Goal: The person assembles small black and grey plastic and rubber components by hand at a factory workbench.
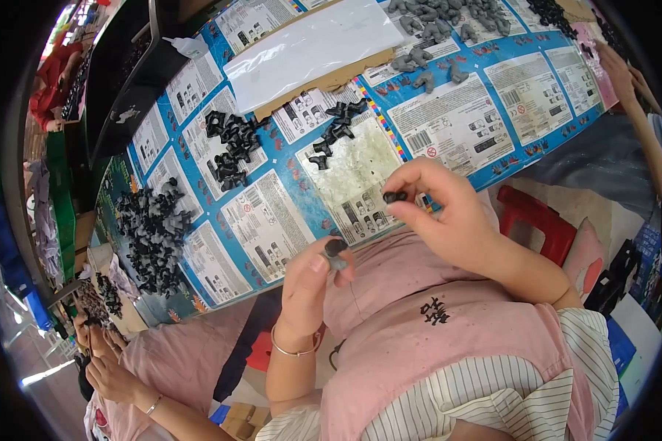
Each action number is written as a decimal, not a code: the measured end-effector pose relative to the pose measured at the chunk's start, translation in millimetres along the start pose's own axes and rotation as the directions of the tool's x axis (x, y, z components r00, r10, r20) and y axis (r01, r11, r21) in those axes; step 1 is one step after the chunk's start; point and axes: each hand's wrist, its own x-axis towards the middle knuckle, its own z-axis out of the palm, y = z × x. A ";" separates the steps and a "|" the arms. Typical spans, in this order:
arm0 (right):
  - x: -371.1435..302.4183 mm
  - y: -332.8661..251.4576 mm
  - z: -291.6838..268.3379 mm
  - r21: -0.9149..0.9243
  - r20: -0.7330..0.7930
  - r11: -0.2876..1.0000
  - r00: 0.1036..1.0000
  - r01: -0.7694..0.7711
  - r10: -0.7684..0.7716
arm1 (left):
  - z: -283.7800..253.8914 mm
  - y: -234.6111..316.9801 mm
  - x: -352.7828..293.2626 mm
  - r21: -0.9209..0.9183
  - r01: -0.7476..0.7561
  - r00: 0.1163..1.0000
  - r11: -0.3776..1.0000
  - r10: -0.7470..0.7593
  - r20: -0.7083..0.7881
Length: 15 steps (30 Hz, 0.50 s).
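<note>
In front of my lap, my left hand (304, 283) is closed around a grey and black plastic toy part (336, 254), black end up. My right hand (456, 217), a little farther right and higher, pinches a small black plastic piece (395, 196) between thumb and forefinger. The two pieces are apart. Beyond my hands, a short row of loose black pieces (338, 125) lies on the printed sheet table (449, 117). A second group of black pieces (233, 147) is to its left. Grey plastic parts (438, 26) are heaped at the far side.
A large pile of black and grey parts (153, 231) covers the table's left end. A white sheet on cardboard (312, 55) lies at the back, beside a black bin (129, 88). Co-workers' hands show at left (110, 375) and right (618, 73). A red stool (541, 224) stands right.
</note>
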 end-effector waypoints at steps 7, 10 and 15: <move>-5.3 -14.6 5.1 0.390 0.177 0.913 0.983 -0.115 0.049 | 18.0 -5.5 4.8 -0.207 0.004 0.993 0.978 0.020 0.117; -5.6 -16.4 12.9 0.457 0.144 0.885 0.989 -0.083 0.019 | 21.1 -8.1 4.1 -0.276 0.043 0.987 0.960 0.002 0.159; -9.8 -14.9 16.8 0.510 0.095 0.860 0.995 -0.020 -0.034 | 23.6 -8.5 3.6 -0.298 0.062 0.983 0.953 -0.007 0.184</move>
